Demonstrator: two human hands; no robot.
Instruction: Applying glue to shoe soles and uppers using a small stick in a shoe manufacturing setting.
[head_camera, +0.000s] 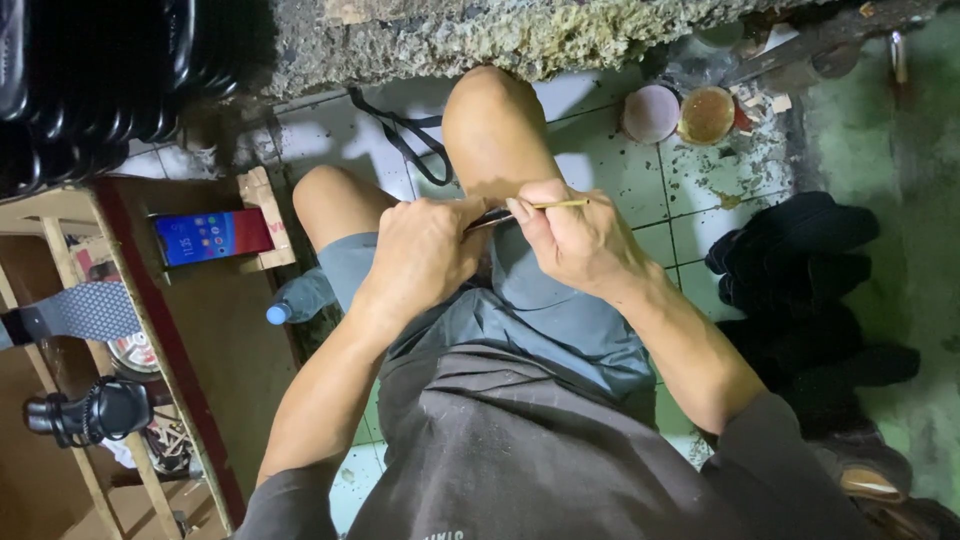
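Observation:
I sit with my bare knees up over a tiled floor. My left hand (425, 250) is closed around a small dark piece (490, 217) that pokes out between thumb and fingers. My right hand (570, 235) pinches a thin yellowish stick (560, 204), its tip meeting the dark piece. Both hands hover over my lap, just below my right knee. Most of the dark piece is hidden inside the left fist.
A phone (212, 236) with a lit screen leans on a cardboard box at left, beside a plastic bottle (298, 298). Two round tins (678, 113) stand on the tiles ahead. Dark shoe parts (800, 270) pile at right. A black sandal (95, 412) rests on a wooden rack.

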